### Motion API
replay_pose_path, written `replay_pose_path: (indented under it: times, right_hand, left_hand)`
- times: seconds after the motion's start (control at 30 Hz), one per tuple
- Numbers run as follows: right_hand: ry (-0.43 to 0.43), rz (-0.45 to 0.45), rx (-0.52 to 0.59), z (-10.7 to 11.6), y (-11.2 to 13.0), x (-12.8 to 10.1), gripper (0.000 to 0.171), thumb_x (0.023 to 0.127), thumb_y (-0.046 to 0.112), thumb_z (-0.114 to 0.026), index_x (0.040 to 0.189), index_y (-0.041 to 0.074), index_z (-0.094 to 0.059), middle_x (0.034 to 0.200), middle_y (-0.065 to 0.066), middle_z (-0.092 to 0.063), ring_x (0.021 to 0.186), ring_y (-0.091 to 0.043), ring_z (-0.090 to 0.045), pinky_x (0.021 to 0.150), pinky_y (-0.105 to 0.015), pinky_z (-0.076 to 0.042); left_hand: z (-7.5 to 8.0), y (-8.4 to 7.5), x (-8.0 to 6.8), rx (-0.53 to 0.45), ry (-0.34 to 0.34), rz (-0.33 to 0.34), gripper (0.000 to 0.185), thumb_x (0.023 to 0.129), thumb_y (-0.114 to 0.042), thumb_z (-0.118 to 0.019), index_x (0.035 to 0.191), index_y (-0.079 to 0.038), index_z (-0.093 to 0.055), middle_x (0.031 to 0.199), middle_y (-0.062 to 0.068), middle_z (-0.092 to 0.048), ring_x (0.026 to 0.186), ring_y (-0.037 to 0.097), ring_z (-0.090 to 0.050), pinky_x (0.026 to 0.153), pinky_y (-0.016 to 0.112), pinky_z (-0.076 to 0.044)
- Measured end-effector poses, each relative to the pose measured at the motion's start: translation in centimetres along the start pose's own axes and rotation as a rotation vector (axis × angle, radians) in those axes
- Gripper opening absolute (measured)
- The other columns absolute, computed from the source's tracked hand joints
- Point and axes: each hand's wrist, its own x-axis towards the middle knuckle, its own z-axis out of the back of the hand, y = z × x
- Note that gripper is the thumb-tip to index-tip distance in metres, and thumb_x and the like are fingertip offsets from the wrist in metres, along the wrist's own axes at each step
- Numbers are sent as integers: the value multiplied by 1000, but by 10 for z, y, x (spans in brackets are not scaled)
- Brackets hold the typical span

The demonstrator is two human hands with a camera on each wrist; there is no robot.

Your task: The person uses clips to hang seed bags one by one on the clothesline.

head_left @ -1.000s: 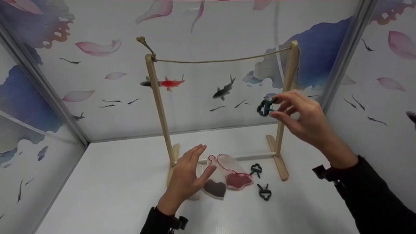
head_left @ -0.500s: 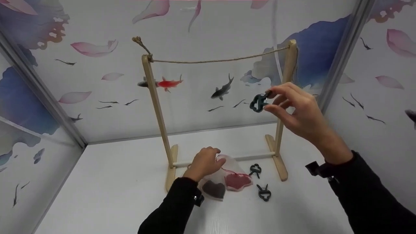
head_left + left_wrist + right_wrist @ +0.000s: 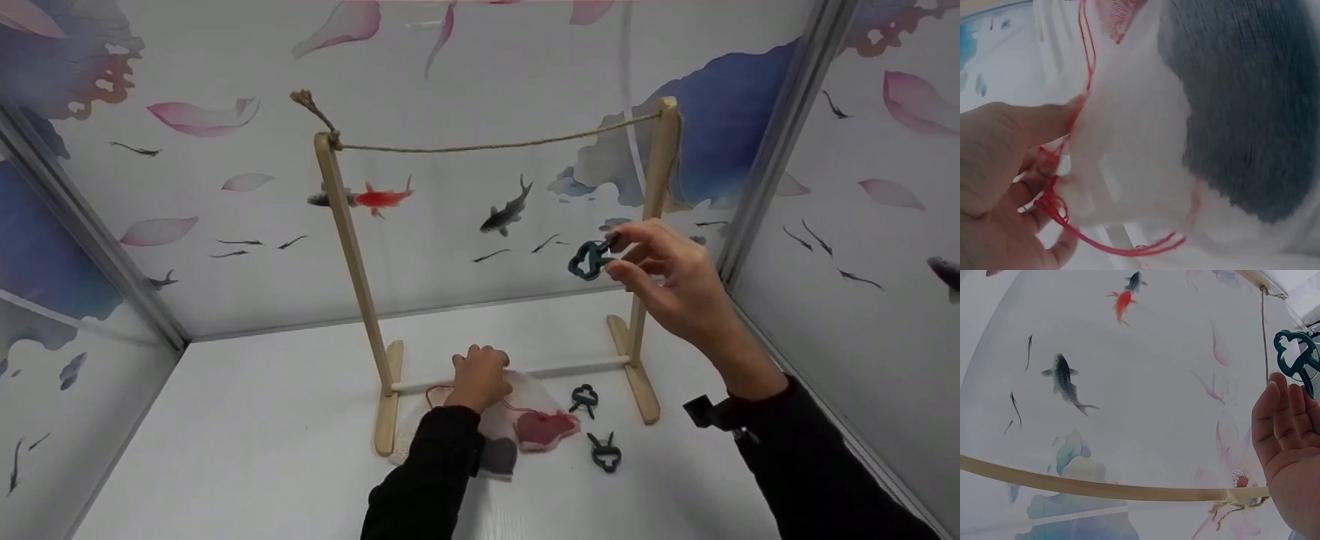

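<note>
Left hand [image 3: 480, 375] gripping bag [image 3: 525, 409] near rack [image 3: 352, 247] base; right hand [image 3: 675, 281] pinching clip [image 3: 589, 259] aloft; next needs lifting bag to rope [image 3: 487, 145]

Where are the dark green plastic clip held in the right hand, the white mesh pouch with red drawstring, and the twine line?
dark green plastic clip [image 3: 589, 261], head view, its looped body.
white mesh pouch with red drawstring [image 3: 1129, 163], left wrist view, its gathered mesh.
twine line [image 3: 487, 145], head view, mid-span.

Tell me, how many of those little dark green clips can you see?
3. One clip is pinched in the right hand, raised beside the wooden rack. Two lie on the table: one near the rack's right foot, one nearer the camera. The mesh bag could hide more.
</note>
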Motion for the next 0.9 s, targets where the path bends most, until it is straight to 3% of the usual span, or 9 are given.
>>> replay_pose_path:
  times: [0.13, 0.4, 0.5, 0.63, 0.9]
  right_hand:
    - [-13, 4, -7, 1, 0, -1, 37, 89, -3, -75, 125, 1, -66, 104, -9, -67, 81, -8, -67, 72, -18, -56]
    - [-28, 35, -3, 3, 2, 0, 33, 90, 1, -76, 122, 1, -68, 102, -9, -68, 79, -7, -67, 72, -16, -54]
    - [-23, 39, -14, 6, 2, 1, 32, 89, -1, -75, 120, 1, -68, 102, -9, -68, 79, -7, -67, 73, -15, -54]
    - [-24, 49, -31, 10, 4, 4, 32, 86, -5, -76, 117, 1, -70, 99, -8, -69, 78, -8, -66, 72, -15, -54]
    - [-51, 94, -63, 16, 8, 13, 31, 80, -10, -79, 109, 1, -73, 96, -7, -71, 76, -9, -64, 69, -13, -51]
  left_hand:
    - [6, 5, -1, -100, -52, -65, 9, 87, -17, -79, 92, -10, -80, 90, 4, -71, 91, 26, -61, 81, 50, -46]
    - [45, 2, 0, -499, 131, -172, 13, 95, -14, -70, 101, -4, -76, 84, -1, -67, 77, 11, -56, 73, 30, -48]
    - [65, -2, -2, -588, 170, -199, 13, 97, -16, -69, 102, -7, -76, 87, -4, -67, 78, 7, -57, 73, 27, -48]
    - [90, -9, -3, -602, 154, -233, 13, 98, -17, -68, 103, -9, -76, 87, -4, -68, 79, 7, -58, 73, 27, -48]
    - [129, -17, -1, -530, 31, -267, 13, 99, -18, -68, 101, -7, -75, 87, -3, -65, 77, 11, -53, 73, 29, -45]
